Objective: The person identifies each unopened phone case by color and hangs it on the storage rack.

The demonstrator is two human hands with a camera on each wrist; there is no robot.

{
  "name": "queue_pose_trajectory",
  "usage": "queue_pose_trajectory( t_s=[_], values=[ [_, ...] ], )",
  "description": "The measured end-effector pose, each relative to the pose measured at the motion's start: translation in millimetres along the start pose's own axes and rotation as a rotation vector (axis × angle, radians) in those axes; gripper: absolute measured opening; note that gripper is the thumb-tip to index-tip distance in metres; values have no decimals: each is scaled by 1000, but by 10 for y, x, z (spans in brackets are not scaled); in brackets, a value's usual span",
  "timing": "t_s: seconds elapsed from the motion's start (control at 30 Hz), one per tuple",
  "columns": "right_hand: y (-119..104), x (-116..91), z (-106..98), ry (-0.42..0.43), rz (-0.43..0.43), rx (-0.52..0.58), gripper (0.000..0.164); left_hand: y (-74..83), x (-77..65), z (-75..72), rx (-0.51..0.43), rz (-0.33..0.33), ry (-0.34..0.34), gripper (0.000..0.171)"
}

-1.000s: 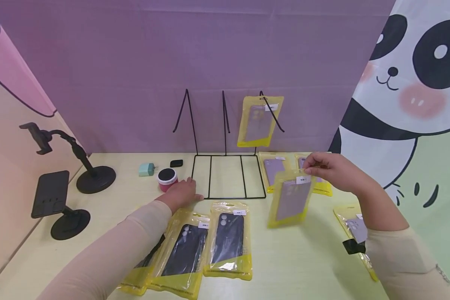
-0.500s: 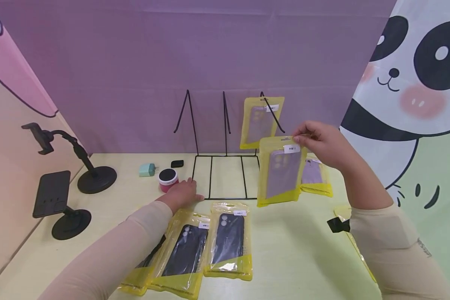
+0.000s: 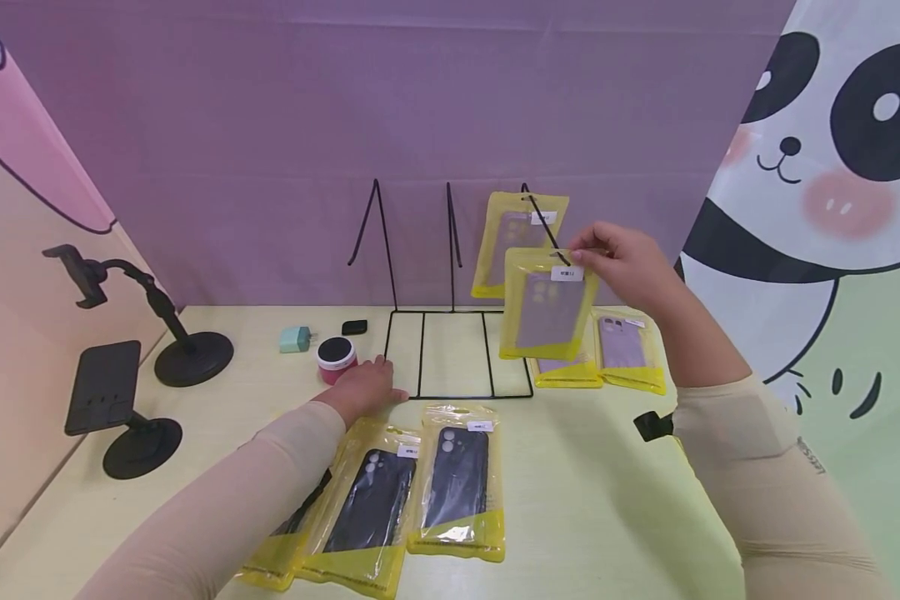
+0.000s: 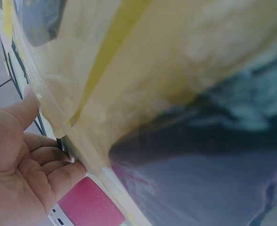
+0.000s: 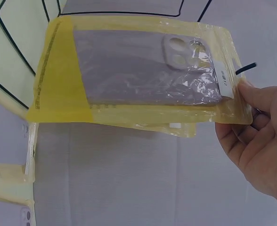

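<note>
My right hand pinches the top corner of a yellow-edged clear pouch holding a lilac phone case. In the right wrist view, the black hook tip pokes out through the pouch's hang hole. Behind it, another pouched lilac case hangs farther back on the same right hook of the black wire rack. My left hand holds the front left corner of the rack's base, fingers curled by the wire. In the left wrist view, a pouch partly blocks sight of the grip.
Pouched black cases lie in front of the rack. More pouched lilac cases lie to its right. Left of it stand a pink jar, a teal charger plug, a small black item and two phone stands.
My right hand has lifted the pouched lilac case up and leftward from above the table to the right hook, whose tip now passes through its hole. The left hand has stayed put.
</note>
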State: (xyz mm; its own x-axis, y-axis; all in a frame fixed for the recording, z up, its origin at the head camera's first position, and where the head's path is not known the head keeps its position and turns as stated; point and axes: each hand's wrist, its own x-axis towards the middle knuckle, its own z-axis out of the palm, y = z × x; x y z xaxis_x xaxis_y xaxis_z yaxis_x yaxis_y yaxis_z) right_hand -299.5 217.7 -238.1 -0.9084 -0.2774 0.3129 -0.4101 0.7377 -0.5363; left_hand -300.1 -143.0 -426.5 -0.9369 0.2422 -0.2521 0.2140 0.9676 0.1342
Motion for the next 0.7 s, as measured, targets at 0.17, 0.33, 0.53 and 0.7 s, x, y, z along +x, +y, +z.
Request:
queue_pose_trajectory(
  t_s=[0.17, 0.33, 0.53, 0.7],
  values=[
    [19, 226, 43, 0, 24, 5, 22, -17, 8, 14, 4, -1, -7, 74],
    [35, 440, 76, -8, 59, 24, 24, -23, 15, 24, 2, 2, -4, 74],
    [35, 666, 104, -21, 104, 39, 27, -15, 8, 16, 3, 4, -5, 75],
    [25, 784, 119, -10, 134, 36, 28, -5, 8, 17, 2, 1, 1, 74]
  ],
)
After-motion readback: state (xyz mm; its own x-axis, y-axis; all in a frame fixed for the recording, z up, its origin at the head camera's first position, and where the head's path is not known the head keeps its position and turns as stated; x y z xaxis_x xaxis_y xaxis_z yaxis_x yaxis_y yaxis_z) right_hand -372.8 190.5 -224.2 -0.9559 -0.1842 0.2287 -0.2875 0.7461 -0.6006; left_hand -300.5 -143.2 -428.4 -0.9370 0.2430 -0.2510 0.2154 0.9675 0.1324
